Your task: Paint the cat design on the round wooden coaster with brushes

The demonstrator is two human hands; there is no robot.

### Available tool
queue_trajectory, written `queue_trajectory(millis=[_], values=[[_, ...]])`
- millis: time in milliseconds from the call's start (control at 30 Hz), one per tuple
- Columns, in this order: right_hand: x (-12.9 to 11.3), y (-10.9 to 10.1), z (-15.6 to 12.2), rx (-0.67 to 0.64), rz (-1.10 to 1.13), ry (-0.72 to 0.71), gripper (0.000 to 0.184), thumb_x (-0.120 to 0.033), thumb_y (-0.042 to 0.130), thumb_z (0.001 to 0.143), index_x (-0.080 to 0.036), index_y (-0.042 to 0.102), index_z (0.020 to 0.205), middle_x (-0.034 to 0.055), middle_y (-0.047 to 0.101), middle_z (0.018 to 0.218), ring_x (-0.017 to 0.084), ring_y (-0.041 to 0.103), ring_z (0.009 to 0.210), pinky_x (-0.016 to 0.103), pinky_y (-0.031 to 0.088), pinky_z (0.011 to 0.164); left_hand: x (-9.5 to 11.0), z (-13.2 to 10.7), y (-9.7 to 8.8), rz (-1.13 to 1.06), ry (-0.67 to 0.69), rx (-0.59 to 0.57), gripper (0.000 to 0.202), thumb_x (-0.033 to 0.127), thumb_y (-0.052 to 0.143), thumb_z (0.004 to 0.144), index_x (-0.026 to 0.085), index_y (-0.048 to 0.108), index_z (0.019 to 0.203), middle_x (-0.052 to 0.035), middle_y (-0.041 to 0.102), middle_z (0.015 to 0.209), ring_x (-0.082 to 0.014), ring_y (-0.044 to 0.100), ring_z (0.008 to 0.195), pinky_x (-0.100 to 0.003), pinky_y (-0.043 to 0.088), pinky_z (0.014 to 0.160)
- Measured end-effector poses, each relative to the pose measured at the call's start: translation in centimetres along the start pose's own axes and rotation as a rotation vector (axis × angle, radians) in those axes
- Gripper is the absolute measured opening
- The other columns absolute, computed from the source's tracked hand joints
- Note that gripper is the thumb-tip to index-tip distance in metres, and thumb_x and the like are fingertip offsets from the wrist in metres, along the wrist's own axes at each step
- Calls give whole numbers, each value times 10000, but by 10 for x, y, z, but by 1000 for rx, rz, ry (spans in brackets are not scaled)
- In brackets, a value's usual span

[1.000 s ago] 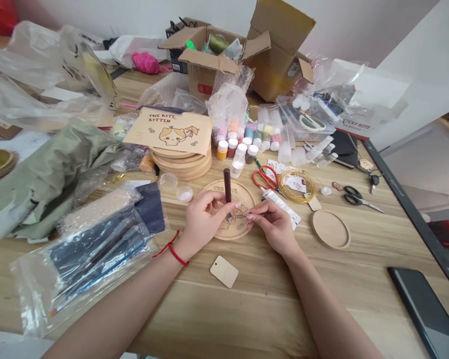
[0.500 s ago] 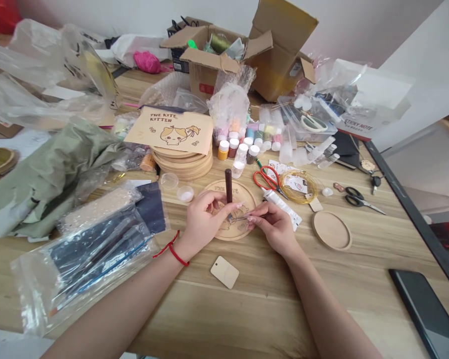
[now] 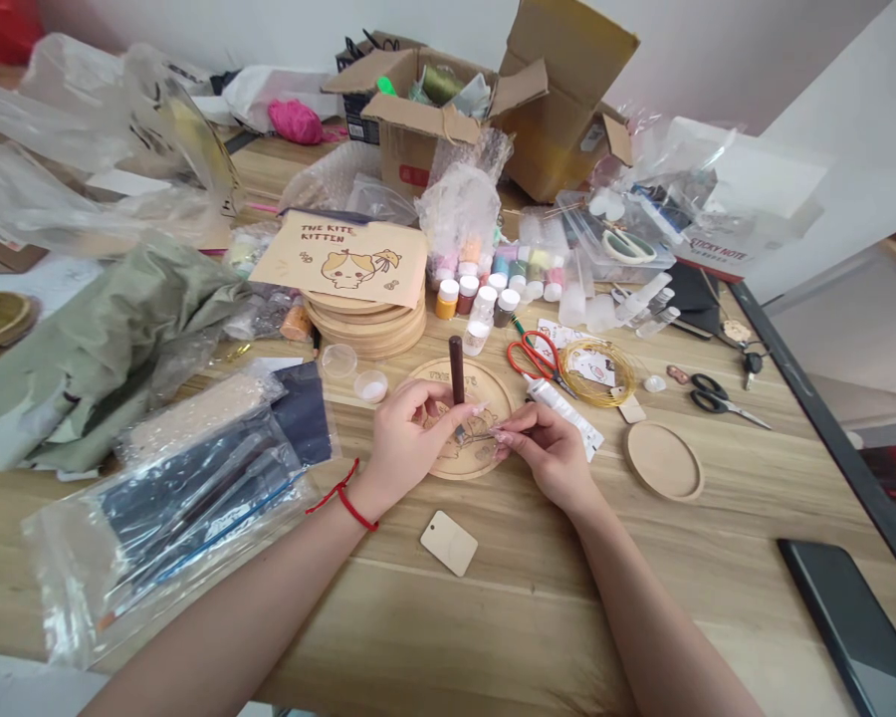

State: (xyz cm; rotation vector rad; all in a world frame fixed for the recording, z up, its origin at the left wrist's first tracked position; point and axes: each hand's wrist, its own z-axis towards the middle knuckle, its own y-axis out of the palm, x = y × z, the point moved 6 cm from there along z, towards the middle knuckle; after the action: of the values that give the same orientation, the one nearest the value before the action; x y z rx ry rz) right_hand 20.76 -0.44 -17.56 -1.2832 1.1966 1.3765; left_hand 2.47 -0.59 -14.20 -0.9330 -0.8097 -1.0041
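Two hands are mine to steer: the left hand (image 3: 407,443) curls its fingers around an upright dark-handled tool (image 3: 456,368), the right hand (image 3: 549,456) pinches a thin metal tool (image 3: 485,434) over a round engraved wooden coaster (image 3: 455,468) at twelve o'clock, with red-handled scissors (image 3: 532,357) farther off at one o'clock.

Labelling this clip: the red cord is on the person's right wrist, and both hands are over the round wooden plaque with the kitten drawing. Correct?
No: the head view shows the red cord on the wrist of the left hand, not the right hand. Both hands are over the round wooden plaque with the kitten drawing.
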Motion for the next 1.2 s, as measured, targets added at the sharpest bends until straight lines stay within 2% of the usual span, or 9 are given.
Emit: queue_trajectory(millis=[867, 1200], values=[[3, 0, 0, -44, 28, -9, 179, -324, 809, 723, -223, 663, 703, 4, 657, 673, 154, 639, 565, 299, 577, 537, 0, 0, -1, -19, 30, 26, 194, 347, 752, 758, 180, 654, 748, -2, 665, 723, -113, 534, 615, -253, 446, 601], [2, 0, 0, -32, 22, -10, 201, -346, 815, 711, -225, 655, 693, 4, 649, 665, 162, 634, 554, 313, 575, 521, -2, -1, -1, -41, 30, 32, 171, 314, 762, 752, 180, 657, 765, 1, 664, 737, -114, 532, 633, -247, 437, 605]])
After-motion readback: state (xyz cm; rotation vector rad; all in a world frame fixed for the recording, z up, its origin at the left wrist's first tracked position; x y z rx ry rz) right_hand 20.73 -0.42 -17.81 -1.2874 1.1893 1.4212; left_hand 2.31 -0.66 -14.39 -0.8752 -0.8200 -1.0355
